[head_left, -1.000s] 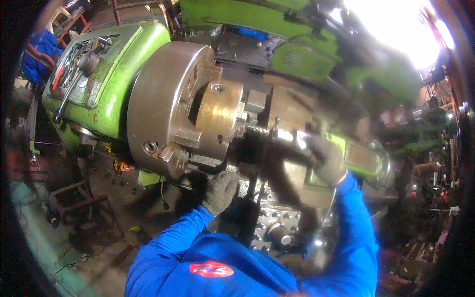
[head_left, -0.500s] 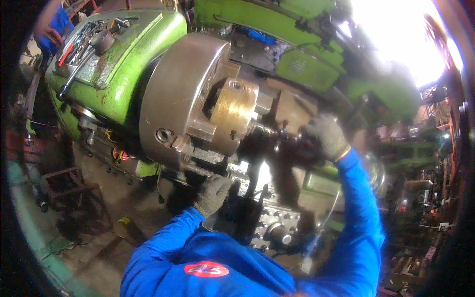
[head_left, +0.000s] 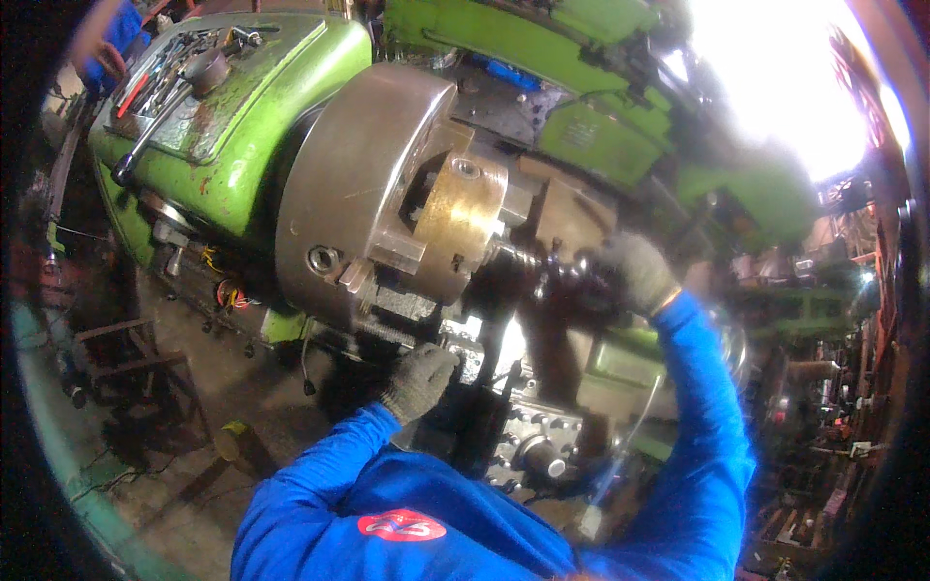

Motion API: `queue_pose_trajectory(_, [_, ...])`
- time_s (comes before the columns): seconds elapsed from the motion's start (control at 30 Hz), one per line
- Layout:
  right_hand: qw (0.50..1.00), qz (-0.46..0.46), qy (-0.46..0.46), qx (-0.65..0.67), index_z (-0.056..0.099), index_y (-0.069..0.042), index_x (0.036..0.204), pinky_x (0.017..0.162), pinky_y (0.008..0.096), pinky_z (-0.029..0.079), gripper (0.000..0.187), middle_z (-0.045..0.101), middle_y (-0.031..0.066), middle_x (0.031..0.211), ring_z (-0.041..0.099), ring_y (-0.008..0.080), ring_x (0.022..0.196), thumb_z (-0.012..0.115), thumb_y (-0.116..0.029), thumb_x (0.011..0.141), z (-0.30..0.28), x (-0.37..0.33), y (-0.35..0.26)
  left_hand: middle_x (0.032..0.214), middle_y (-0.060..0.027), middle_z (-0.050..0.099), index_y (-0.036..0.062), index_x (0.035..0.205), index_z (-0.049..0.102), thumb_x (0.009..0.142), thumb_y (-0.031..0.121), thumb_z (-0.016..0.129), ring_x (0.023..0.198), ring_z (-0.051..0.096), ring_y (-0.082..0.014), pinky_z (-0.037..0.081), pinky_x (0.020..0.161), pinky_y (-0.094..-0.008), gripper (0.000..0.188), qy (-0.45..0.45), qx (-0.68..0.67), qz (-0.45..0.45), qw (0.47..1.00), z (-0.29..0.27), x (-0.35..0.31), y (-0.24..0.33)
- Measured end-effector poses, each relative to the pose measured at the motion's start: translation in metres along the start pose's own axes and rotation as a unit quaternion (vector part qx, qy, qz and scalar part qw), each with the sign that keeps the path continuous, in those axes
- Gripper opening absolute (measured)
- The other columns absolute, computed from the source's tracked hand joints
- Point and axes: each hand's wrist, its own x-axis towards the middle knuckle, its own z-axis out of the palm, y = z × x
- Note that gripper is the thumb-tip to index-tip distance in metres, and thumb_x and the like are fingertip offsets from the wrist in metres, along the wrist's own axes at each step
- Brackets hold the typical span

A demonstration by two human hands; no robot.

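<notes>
A large steel lathe chuck (head_left: 344,184) grips a round brass-coloured workpiece (head_left: 460,223) in its jaws. From the right, a shiny drill-like shaft (head_left: 513,254) meets the workpiece's face; a dark holder (head_left: 572,276) carries it. My gloved right hand (head_left: 639,274) lies at the right end of that holder, its fingers blurred and lost in shadow. Below the chuck, my gloved left hand (head_left: 421,378) is closed in a fist beside the metal slide (head_left: 463,349); what it holds, if anything, is hidden. The square tool post (head_left: 538,450) sits in front of my body.
The green headstock (head_left: 242,165) at left bears a tray of loose tools (head_left: 165,82) and a lever (head_left: 145,140). Green machine bodies (head_left: 513,48) stand behind. A dark metal frame (head_left: 145,368) is on the floor at left. Bright light glares at upper right.
The view has shifted slightly. My right hand seems a little lower against the holder; my left hand keeps its place by the slide. The chuck looks the same.
</notes>
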Motion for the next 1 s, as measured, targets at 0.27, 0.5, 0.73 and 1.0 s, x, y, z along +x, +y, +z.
queue_pose_trajectory(0.27, [0.971, 0.060, 0.149, 0.175, 0.068, -0.019, 0.127, 0.086, 0.0436, 0.055, 0.037, 0.072, 0.0168, 0.110, 0.069, 0.0383, 0.097, 0.072, -0.024, 0.090, 0.060, -0.032, -0.010, 0.106, -0.0163, 0.068, 0.0056, 0.113, 0.069, 0.093, 0.010, 0.067, 0.103, 0.064, -0.0370, 0.053, 0.091, -0.0461, 0.021, 0.041, -0.045, 0.069, 0.996, 0.022, 0.049, 0.045])
queue_pose_trajectory(0.5, [0.932, 0.135, 0.162, 0.295, 0.068, -0.008, 0.120, 0.088, 0.0426, 0.054, 0.028, 0.072, 0.0199, 0.108, 0.070, 0.0367, 0.102, 0.066, -0.013, 0.093, 0.050, -0.046, -0.025, 0.108, -0.0147, 0.067, 0.0061, 0.113, 0.069, 0.088, 0.010, 0.071, 0.105, 0.063, -0.0358, 0.051, 0.096, -0.0463, 0.024, 0.085, -0.059, 0.149, 0.983, 0.023, 0.117, 0.105])
queue_pose_trajectory(0.73, [0.954, 0.136, 0.136, 0.231, 0.064, -0.004, 0.127, 0.090, 0.0402, 0.055, 0.034, 0.069, 0.0177, 0.121, 0.069, 0.0329, 0.106, 0.066, -0.014, 0.095, 0.102, -0.062, -0.005, 0.107, -0.0129, 0.069, 0.0062, 0.110, 0.071, 0.091, 0.008, 0.068, 0.104, 0.065, -0.0345, 0.053, 0.092, -0.0454, 0.019, 0.116, -0.028, 0.192, 0.974, -0.047, 0.080, 0.106])
queue_pose_trajectory(1.0, [0.550, 0.133, 0.036, 0.824, 0.062, -0.007, 0.121, 0.066, 0.0291, 0.052, 0.028, 0.064, 0.0014, 0.091, 0.060, 0.0133, 0.072, 0.058, -0.032, 0.107, 0.103, -0.047, -0.078, 0.108, -0.0139, 0.069, 0.0072, 0.112, 0.071, 0.091, 0.004, 0.067, 0.104, 0.065, -0.0350, 0.053, 0.091, -0.0448, 0.021, 0.173, 0.021, 0.159, 0.972, -0.120, 0.050, 0.108])
